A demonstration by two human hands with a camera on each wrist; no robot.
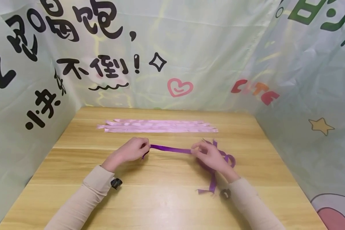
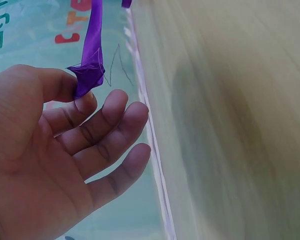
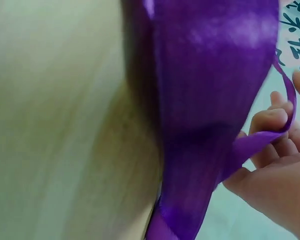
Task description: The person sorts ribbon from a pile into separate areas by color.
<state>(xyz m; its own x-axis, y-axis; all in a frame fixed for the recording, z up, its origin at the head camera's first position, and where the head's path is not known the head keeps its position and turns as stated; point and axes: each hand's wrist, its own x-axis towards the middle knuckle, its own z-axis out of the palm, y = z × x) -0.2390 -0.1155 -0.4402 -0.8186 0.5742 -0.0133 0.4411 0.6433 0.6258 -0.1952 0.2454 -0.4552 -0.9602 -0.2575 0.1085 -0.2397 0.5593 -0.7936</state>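
Observation:
My left hand [image 1: 132, 149] pinches a shiny purple ribbon [image 1: 168, 148] between thumb and index finger, close to its frayed end. The left wrist view shows that crumpled end of the ribbon [image 2: 91, 70] at the fingertips, the other fingers loosely bent. Towards the right, my right hand [image 1: 211, 156] holds the same ribbon with thumb and fingers, so the stretch between the hands is nearly straight above the table. More purple ribbon lies looped beneath and beside the right hand, its tail [image 1: 212, 183] reaching towards the front. In the right wrist view, a wide ribbon length [image 3: 210, 100] covers much of the picture.
Several pale pink ribbon strips [image 1: 161, 126] lie side by side across the back of the wooden table [image 1: 149, 204]. Printed cloth [image 1: 212, 64] hangs behind the table and along both sides. A dark band shows at each wrist.

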